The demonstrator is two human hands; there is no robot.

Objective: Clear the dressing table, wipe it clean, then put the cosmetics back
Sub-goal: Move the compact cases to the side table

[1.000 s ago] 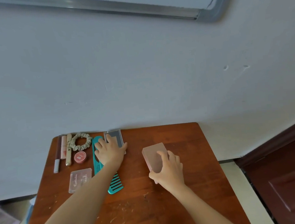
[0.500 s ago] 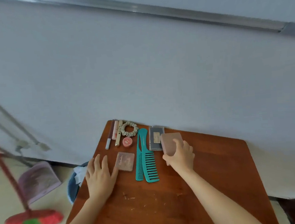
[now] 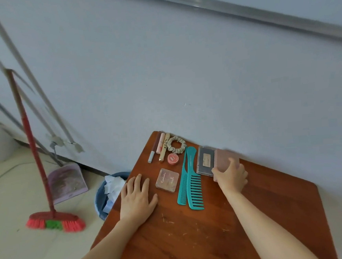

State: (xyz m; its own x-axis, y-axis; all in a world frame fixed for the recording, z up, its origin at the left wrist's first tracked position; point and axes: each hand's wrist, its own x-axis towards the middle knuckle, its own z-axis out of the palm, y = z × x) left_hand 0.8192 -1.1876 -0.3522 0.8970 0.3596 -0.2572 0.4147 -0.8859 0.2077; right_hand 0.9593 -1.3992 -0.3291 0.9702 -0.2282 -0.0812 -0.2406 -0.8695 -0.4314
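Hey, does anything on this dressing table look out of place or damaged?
Mostly tidy. The wooden table shows pale scratches near its front middle, and the pink case gripped by the right hand seems to overlap the edge of the dark palette.

A second ago I had the left hand (image 3: 137, 197) on the dark palette (image 3: 205, 161); it has since pulled back and lies flat on the table (image 3: 195, 240), just left of the clear compact (image 3: 167, 180). The right hand (image 3: 231, 177) has carried the pink case (image 3: 226, 159) from mid-table up against the palette's right edge by the wall. My view has swung left, bringing a broom (image 3: 54, 222), dustpan (image 3: 68, 182) and bin (image 3: 102, 198) into sight
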